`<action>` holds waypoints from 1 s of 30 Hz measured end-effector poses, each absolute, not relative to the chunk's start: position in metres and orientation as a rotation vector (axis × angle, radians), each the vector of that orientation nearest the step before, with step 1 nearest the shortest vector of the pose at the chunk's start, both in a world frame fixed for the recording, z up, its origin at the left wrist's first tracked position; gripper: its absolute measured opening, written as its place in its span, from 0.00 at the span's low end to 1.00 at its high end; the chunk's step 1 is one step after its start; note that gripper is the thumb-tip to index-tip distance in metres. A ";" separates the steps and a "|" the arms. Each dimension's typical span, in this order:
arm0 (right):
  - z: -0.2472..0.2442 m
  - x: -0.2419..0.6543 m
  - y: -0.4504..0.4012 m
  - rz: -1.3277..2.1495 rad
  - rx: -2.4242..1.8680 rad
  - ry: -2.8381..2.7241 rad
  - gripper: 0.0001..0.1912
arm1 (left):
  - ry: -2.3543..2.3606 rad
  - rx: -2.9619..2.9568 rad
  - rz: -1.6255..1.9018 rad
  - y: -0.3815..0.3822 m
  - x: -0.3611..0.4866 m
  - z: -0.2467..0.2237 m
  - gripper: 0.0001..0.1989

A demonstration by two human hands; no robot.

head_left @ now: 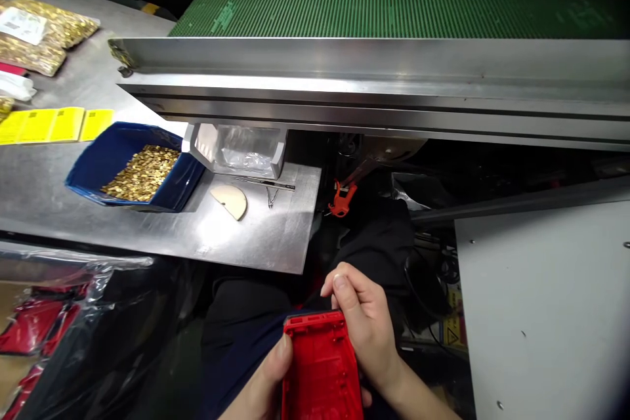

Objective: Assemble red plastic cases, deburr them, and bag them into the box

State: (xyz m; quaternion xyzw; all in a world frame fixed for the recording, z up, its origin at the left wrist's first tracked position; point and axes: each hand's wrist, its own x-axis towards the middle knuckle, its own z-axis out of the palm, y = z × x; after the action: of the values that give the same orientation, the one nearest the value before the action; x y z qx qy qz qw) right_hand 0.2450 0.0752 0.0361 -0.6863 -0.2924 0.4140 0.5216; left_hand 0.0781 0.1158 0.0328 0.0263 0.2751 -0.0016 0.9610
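Observation:
A red plastic housing (pixel 322 367), open side up with ribs and small posts inside, is held low over my lap. My left hand (pixel 266 377) grips it, thumb along its left edge and a fingertip showing at its right side. Against the upper right corner of the housing is my right hand (pixel 367 328), its thumb pressed onto curled fingers. Whatever that pinch may hold is hidden. On the metal bench to the left, a blue bin (pixel 123 174) holds many small brass parts (pixel 142 172).
A green ribbed conveyor belt (pixel 394 3) runs behind a metal rail. Near the bin are a clear-fronted tray (pixel 249 149), a half-round disc (pixel 230 201) and tweezers (pixel 270 197). An orange air gun (pixel 342 199) hangs below. Bagged red parts (pixel 32 325) lie lower left; a white panel (pixel 551 302) stands right.

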 end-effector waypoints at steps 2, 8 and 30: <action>0.036 0.244 0.075 1.019 -1.615 -0.682 0.19 | 0.559 0.035 -0.002 0.115 0.077 0.032 0.41; 0.036 0.244 0.074 1.025 -1.622 -0.679 0.19 | 0.568 0.048 -0.008 0.115 0.079 0.034 0.41; 0.035 0.243 0.075 0.991 -1.623 -0.698 0.18 | 0.513 0.152 0.004 0.119 0.084 0.032 0.41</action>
State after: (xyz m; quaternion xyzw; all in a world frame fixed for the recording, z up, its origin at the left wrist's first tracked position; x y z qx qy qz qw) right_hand 0.2434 0.0746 0.0346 -0.6796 -0.2923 0.4151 0.5295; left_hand 0.0839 0.1187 0.0321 0.0750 0.2534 0.0019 0.9644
